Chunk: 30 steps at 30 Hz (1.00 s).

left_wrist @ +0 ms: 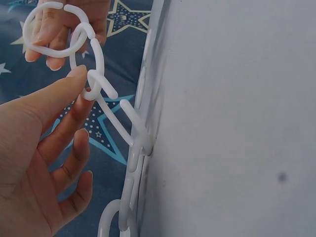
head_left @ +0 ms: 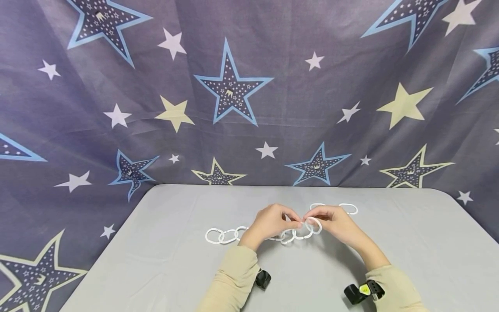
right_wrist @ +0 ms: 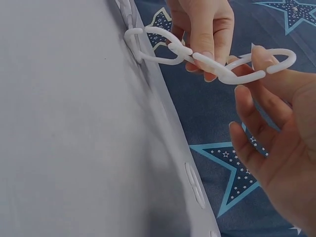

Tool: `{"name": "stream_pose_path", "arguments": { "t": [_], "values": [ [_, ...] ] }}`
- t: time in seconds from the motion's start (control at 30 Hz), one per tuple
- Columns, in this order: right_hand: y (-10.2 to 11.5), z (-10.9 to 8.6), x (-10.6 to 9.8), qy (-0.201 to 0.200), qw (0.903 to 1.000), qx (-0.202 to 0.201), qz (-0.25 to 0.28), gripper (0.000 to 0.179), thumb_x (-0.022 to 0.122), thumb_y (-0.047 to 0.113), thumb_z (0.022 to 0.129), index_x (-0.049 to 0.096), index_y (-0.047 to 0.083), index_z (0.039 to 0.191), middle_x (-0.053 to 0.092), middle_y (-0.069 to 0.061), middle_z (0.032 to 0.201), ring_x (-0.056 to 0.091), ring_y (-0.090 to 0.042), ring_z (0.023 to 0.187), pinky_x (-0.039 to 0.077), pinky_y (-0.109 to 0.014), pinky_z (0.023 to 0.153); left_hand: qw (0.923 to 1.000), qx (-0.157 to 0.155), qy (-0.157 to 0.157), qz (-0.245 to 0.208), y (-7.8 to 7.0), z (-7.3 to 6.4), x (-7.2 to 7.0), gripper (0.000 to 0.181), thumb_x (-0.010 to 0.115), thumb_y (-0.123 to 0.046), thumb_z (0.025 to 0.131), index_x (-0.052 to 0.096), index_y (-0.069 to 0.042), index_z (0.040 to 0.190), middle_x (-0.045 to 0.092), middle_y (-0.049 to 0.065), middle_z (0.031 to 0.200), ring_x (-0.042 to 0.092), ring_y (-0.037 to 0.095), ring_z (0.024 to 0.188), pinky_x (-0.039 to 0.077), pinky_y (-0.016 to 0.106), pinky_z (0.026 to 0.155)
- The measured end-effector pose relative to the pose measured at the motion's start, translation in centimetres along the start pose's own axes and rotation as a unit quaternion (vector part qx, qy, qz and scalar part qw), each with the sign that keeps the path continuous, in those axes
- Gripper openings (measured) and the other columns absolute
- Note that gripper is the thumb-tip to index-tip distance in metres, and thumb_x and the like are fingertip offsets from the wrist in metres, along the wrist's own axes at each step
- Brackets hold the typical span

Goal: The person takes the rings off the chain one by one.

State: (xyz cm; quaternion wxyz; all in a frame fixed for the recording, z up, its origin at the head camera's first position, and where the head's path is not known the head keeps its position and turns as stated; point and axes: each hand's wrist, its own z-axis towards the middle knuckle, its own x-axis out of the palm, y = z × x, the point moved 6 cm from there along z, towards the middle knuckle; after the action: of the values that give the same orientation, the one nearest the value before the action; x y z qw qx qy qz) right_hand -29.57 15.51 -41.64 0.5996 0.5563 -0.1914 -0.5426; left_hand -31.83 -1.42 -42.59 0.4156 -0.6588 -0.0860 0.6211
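your left hand (head_left: 269,223) and right hand (head_left: 338,223) finger-pinched on the white chain (right_wrist: 212,64), leftmost link (head_left: 206,236) in head view alone

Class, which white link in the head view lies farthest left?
The end link, flat on the table, joined on one side only; all others lie farther right.

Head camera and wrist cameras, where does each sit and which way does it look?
Head: worn on the head, facing forward and down at the gray table and star-patterned cloth; left hand, right hand and sleeves show.
Left wrist: on that wrist, facing the left hand pinching the white link chain; right hand beyond.
Right wrist: on that wrist, facing the right hand pinching the same chain; left hand beyond.
Shared: both wrist views show both hands and the chain.
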Motion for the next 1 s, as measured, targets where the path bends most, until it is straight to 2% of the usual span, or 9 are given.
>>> {"name": "stream_pose_path", "arguments": {
  "t": [0.2, 0.57, 0.77, 1.0],
  "values": [
    [0.2, 0.0, -0.1, -0.016, 0.9996, 0.002, -0.022, 0.013, 0.066, 0.0, 0.091, 0.073, -0.002, 0.103, 0.072, -0.015, 0.101, 0.067, -0.009, 0.086, 0.053, -0.025, 0.075, 1.0, 0.001, -0.007, 0.003, 0.0, -0.2, 0.0, 0.007, 0.078, -0.039, 0.085, 0.08, -0.033, 0.09, 0.062, -0.024, 0.07, 0.049, 0.003, 0.059, 0.038, 0.023, 0.052],
    [0.6, -0.1, -0.5, -0.048, 0.9961, -0.009, -0.073, 0.011, 0.071, 0.004, 0.09, 0.076, 0.006, 0.099, 0.072, -0.003, 0.092, 0.061, -0.011, 0.076, 0.049, -0.025, 0.067, 0.9992, -0.019, -0.035, -0.004, 0.6, -0.3, -0.5, 0.009, 0.077, -0.04, 0.085, 0.079, -0.034, 0.092, 0.063, -0.025, 0.073, 0.051, 0.003, 0.06, 0.039, 0.024, 0.054],
    [0.9, 0.0, -0.7, -0.067, 0.9923, -0.027, -0.1, 0.011, 0.072, 0.005, 0.089, 0.076, 0.009, 0.098, 0.073, -0.001, 0.091, 0.061, -0.01, 0.077, 0.051, -0.029, 0.07, 0.9986, -0.022, -0.047, -0.008, 0.8, -0.4, -0.8, 0.01, 0.077, -0.042, 0.085, 0.079, -0.034, 0.092, 0.064, -0.026, 0.078, 0.053, 0.003, 0.063, 0.04, 0.025, 0.057],
    [1.3, -0.1, -0.4, -0.09, 0.9849, -0.056, -0.137, 0.014, 0.074, 0.003, 0.086, 0.077, 0.012, 0.096, 0.074, 0.001, 0.092, 0.062, -0.009, 0.08, 0.051, -0.029, 0.073, 0.9984, -0.03, -0.046, -0.012, 1.0, -0.5, -0.9, 0.01, 0.077, -0.042, 0.086, 0.079, -0.035, 0.093, 0.064, -0.026, 0.079, 0.053, 0.002, 0.066, 0.041, 0.025, 0.058]
  ]
}}
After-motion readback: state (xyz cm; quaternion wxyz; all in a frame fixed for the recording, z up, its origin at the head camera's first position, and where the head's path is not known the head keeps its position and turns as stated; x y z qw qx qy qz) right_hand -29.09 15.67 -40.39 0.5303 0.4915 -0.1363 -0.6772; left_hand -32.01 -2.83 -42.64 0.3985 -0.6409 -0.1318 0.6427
